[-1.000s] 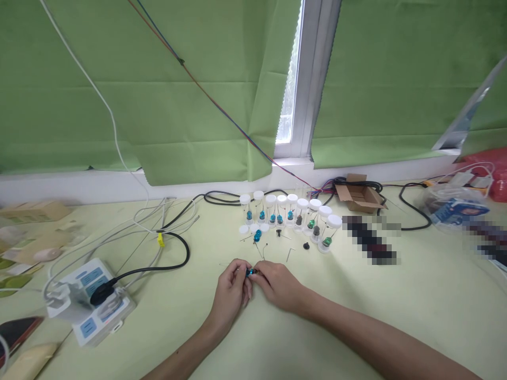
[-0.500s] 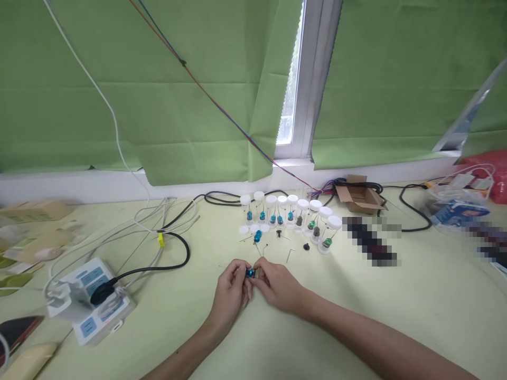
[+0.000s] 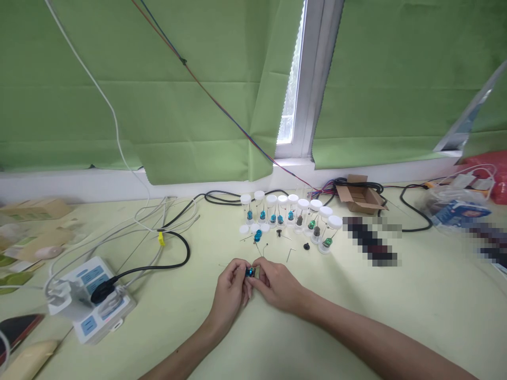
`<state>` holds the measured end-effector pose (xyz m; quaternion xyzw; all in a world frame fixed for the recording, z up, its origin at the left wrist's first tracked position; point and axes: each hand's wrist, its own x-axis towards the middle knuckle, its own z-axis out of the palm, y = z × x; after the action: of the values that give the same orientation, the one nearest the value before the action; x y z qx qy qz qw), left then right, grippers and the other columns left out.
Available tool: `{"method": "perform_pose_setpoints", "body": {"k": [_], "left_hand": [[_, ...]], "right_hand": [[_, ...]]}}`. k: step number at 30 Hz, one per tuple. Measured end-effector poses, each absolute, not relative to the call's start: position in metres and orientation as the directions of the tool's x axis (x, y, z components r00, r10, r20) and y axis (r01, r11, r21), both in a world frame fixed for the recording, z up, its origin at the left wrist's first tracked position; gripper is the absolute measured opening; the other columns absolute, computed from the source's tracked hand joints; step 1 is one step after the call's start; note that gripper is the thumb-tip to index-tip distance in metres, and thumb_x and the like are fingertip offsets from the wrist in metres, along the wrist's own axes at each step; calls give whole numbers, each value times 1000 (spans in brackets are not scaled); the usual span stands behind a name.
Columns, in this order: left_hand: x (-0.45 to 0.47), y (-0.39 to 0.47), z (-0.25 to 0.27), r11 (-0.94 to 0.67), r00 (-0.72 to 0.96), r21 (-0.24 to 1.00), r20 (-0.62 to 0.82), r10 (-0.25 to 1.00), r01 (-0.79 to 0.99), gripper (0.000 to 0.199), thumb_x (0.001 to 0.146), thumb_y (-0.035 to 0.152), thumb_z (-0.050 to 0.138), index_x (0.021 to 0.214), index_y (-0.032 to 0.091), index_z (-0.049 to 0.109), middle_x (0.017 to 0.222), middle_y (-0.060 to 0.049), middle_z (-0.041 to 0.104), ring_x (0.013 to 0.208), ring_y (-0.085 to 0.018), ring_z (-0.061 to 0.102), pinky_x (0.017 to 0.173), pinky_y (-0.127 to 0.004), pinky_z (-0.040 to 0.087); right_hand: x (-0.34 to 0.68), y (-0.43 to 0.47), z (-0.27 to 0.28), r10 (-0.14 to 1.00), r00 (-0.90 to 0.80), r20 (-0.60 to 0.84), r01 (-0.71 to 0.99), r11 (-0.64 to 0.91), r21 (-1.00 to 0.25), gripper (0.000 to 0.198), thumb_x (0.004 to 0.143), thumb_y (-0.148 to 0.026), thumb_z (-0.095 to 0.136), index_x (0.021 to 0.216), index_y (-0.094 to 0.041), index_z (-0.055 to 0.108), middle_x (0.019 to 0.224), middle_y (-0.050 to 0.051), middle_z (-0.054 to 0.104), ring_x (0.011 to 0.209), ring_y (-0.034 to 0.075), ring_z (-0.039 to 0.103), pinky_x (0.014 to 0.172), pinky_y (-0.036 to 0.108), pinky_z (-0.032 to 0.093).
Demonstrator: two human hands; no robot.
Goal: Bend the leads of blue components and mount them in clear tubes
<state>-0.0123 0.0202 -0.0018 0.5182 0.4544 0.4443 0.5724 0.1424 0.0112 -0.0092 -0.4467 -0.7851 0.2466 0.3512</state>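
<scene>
Dark and cut off by the left edge, a flat object (image 3: 18, 333) lies near a white power strip (image 3: 87, 326). The left hand (image 3: 229, 285) pinches a small blue part (image 3: 250, 272), mostly hidden by fingers; the right hand (image 3: 278, 281) pinches its right end. Beyond it stand capped vials (image 3: 303, 204). Pixelation masks something beside them; print on a blue packet (image 3: 459, 212) is unreadable.

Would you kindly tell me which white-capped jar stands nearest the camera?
The rightmost jar, holding a green piece; the other jars all stand further back, leftward.
</scene>
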Motion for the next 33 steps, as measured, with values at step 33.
{"method": "perform_pose_setpoints", "body": {"k": [33], "left_hand": [[-12, 20, 0, 63, 201, 998, -59, 978, -13, 30, 87, 48, 52, 81, 19, 53, 41, 7, 47, 34, -8, 37, 36, -17, 28]], "right_hand": [[142, 14, -10, 849, -382, 365, 570, 527, -631, 18, 98, -25, 40, 85, -19, 51, 77, 2, 58, 69, 15, 54, 64, 26, 39]]}}
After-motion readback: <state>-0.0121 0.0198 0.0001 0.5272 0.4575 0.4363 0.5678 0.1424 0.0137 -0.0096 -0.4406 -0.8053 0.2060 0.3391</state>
